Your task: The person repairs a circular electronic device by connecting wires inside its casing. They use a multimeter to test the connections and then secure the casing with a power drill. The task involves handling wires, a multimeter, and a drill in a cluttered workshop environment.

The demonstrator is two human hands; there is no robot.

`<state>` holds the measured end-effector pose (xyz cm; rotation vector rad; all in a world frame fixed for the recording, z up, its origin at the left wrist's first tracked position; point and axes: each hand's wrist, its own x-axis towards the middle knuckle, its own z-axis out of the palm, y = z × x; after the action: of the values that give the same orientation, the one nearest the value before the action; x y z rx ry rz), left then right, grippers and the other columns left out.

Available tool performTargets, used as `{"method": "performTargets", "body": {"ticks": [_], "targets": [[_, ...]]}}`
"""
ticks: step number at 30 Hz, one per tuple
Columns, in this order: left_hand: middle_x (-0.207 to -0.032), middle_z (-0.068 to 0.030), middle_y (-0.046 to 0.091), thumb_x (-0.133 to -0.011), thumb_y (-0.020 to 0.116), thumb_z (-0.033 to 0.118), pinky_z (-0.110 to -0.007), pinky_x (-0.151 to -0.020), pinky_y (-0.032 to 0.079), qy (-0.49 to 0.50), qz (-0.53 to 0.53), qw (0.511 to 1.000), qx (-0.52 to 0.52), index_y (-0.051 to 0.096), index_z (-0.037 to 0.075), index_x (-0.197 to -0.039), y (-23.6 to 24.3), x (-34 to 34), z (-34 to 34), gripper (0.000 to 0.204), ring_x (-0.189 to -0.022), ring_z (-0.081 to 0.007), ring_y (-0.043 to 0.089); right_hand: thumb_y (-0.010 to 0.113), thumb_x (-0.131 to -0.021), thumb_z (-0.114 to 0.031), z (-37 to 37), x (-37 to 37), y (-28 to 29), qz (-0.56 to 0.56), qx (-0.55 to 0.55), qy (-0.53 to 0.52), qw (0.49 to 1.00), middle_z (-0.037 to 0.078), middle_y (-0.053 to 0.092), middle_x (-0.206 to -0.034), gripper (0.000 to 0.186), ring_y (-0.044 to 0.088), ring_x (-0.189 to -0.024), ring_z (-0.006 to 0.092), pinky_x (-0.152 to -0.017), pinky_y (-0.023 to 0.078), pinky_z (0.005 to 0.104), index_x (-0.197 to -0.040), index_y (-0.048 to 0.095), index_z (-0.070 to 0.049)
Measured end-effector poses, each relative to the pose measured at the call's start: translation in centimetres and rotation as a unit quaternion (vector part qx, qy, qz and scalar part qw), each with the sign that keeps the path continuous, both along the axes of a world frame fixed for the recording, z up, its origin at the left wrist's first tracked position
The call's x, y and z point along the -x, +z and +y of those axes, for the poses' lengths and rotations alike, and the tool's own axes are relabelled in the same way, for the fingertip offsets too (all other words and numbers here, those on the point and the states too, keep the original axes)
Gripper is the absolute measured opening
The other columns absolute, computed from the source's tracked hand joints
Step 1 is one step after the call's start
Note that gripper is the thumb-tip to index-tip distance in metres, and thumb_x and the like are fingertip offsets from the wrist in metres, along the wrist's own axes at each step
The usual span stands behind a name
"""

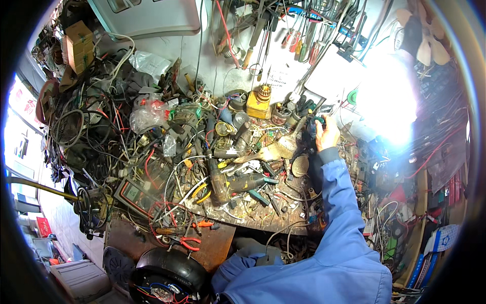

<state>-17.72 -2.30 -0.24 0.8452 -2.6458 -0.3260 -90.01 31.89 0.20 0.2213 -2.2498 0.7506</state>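
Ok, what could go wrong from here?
The right hand is far over a crowded bench, so the blue sleeve might snag something. The drill lies among loose wires; tugging one could shift it. The red-handled pliers lie close to the black round housing and could drop onto it if nudged.
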Motion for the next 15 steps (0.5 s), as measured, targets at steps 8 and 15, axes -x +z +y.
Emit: {"method": "performTargets", "body": {"ticks": [8, 15], "targets": [[-0.106, -0.0148, 0.066, -0.078, 0.08, 0.01, -0.046, -0.089, 0.05, 0.068, 0.005, 0.993, -0.093, 0.073, 0.008, -0.103, 0.8, -4.9, 1.9, 0.027, -0.1, -0.0357, 0.061, 0.078, -0.093, -0.024, -0.9, 9.1, -0.7, -0.082, -0.139, -0.015, 0.987, 0.027, 0.075, -0.115, 0.037, 0.072, -0.107, 0.0465, -0.093, 0.056, 0.0511, -0.12, 0.075, 0.001], [-0.111, -0.0167, 0.065, -0.072, 0.081, 0.003, -0.045, -0.091, 0.052, 0.183, -0.053, 0.967, -0.169, 0.073, 0.006, -0.102, 2.0, -3.6, 3.0, 0.031, -0.106, -0.0361, 0.062, 0.074, -0.096, -0.027, 0.9, 14.4, -4.5, -0.216, -0.296, -0.068, 0.928, 0.028, 0.074, -0.111, 0.041, 0.07, -0.105, 0.0491, -0.09, 0.056, 0.0549, -0.131, 0.066, -0.006]]}}
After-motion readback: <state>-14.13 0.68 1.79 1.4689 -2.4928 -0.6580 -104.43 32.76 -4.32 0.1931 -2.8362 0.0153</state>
